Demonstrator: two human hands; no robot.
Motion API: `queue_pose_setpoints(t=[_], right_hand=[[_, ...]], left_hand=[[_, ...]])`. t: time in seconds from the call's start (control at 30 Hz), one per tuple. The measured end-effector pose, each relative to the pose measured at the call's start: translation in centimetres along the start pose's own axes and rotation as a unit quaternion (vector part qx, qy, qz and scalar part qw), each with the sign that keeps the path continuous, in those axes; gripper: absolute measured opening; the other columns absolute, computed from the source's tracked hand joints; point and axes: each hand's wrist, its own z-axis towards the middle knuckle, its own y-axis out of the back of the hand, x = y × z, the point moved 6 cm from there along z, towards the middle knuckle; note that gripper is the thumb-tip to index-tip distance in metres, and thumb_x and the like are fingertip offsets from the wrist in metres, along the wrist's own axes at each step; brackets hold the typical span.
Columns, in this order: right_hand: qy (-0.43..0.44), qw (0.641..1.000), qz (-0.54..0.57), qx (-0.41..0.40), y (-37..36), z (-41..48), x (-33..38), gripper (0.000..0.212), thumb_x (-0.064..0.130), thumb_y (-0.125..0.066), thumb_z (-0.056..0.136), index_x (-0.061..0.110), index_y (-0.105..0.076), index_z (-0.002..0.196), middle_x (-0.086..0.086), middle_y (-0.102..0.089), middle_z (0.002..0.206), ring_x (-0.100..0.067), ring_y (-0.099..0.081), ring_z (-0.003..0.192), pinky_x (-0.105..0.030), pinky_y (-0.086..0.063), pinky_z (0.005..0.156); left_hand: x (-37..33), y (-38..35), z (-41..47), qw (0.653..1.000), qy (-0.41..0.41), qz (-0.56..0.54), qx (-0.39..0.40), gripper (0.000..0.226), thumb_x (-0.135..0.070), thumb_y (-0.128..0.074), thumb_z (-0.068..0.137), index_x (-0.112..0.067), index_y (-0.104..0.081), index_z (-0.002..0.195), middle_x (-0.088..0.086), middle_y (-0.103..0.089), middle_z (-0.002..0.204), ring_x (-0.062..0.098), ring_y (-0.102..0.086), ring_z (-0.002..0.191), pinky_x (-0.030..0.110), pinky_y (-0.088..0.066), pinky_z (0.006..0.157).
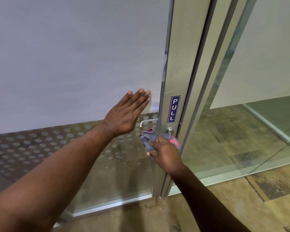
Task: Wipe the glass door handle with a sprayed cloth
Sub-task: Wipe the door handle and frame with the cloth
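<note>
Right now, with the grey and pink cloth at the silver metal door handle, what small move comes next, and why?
Probably slide the grey and pink cloth leftward along the silver metal door handle: the right hand grips it bunched below the handle's round base, while the left hand lies flat on the frosted glass door.

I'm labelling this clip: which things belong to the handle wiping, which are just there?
In the job: grey-and-pink cloth gripped by right hand; silver metal door handle; left hand flat on frosted glass door.
Just there: blue PULL sticker; mottled brown floor.
</note>
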Motion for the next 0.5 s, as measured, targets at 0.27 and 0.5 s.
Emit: queue_pose_setpoints(t=[0.27, 0.5], right_hand=[[-0.048, 0.994, -0.096, 0.013, -5.2, 3.0, 5.5, 0.023, 0.009, -0.079, 0.067, 0.017, -0.081, 0.089, -0.004, -0.075, 0.096, -0.017, -0.073, 0.078, -0.025, -0.057, 0.061], [-0.034, 0.998, -0.039, -0.026, -3.3, 2.1, 7.1, 0.016, 0.016, -0.075, 0.08, 0.015, -0.08, 0.095, -0.008, -0.069, 0.102, -0.025, -0.072, 0.081, -0.028, -0.054, 0.067]], left_hand=[[0.4, 0.4, -0.1, 0.997, -0.009, -0.049, 0.056, 0.073, -0.006, -0.041, 0.09, -0.004, -0.021, 0.161, 0.012, -0.013, 0.169, 0.024, -0.007, 0.157, 0.039, 0.004, 0.129], [0.4, 0.1, -0.3, 0.994, -0.005, -0.061, 0.095, 0.077, -0.027, -0.041, 0.092, -0.005, -0.018, 0.161, 0.011, -0.01, 0.17, 0.022, -0.001, 0.157, 0.039, 0.007, 0.128]])
